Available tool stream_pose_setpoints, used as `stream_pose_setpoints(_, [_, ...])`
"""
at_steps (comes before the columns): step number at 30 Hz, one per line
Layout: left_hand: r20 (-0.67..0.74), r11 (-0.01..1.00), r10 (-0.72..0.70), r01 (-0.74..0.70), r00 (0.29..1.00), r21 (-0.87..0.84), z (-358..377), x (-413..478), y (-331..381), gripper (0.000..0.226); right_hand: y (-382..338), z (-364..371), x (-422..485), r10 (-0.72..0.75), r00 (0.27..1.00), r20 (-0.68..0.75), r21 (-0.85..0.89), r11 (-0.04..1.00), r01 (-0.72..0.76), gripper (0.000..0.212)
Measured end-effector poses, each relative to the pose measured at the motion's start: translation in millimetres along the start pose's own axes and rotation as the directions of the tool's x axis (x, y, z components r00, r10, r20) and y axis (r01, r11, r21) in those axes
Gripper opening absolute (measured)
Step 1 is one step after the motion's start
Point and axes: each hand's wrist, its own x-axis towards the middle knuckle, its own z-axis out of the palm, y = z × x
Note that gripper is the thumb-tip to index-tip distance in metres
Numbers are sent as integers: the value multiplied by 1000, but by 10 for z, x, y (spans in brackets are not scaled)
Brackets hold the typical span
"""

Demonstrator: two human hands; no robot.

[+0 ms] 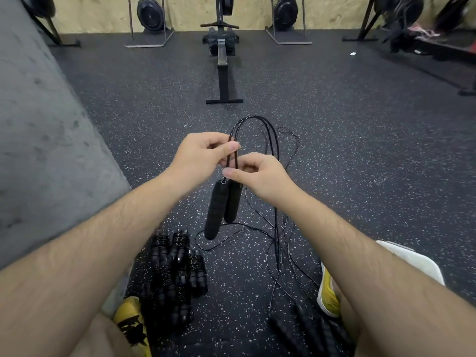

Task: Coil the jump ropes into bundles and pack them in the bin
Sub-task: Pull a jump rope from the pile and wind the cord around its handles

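**Head view.** The main risk is the long slack tail. From the two hands, thin black line runs down and trails in loose curls across the speckled floor [360, 150], crossing itself between the yellow shoes [328, 292]. If the winding goes on without first clearing those crossings, the tail could snag into a knot. It could also drag in the other uncoiled ropes [306, 331], which lie near the right knee. A second risk is the pinch itself. The cord is thin and springy, so a slack grip would probably let the standing loop spring open and undo the folds.

The jump rope [217, 212] being worked is held in mid-air at the centre of the scene, above the floor. Its two foam handles hang side by side, just below both hands. The left hand [203, 153] is curled, thumb and fingers pinching several strands of the cord [234, 158]. From there the strands arch up and away into a tall loop. The right hand [262, 176] sits just beside and a little nearer, also curled. It pinches the same strands right above the handle tops.

Finished bundles [177, 256] lie stacked on the floor near the left, beside the left shoe and well below the hands. A white container edge [417, 261] shows near the right, behind the right forearm. I cannot tell whether it is the bin.
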Motion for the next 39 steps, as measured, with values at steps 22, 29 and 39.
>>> stream_pose_setpoints(22, [315, 1000, 16, -21, 949, 13, -73, -262, -137, 63, -153, -131, 186, 83, 996, -33, 222, 972, -73, 40])
stream_pose_setpoints(29, [227, 995, 97, -90, 969, -39, -10, -260, -119, 37, -91, -88, 231, 171, 985, 0, 375, 914, -158, 30])
stream_pose_setpoints(39, [-184, 998, -62, 57, 981, -29, 21, -126, -130, 16, -312, -4, 5, 197, 979, -44, 87, 977, -193, 47])
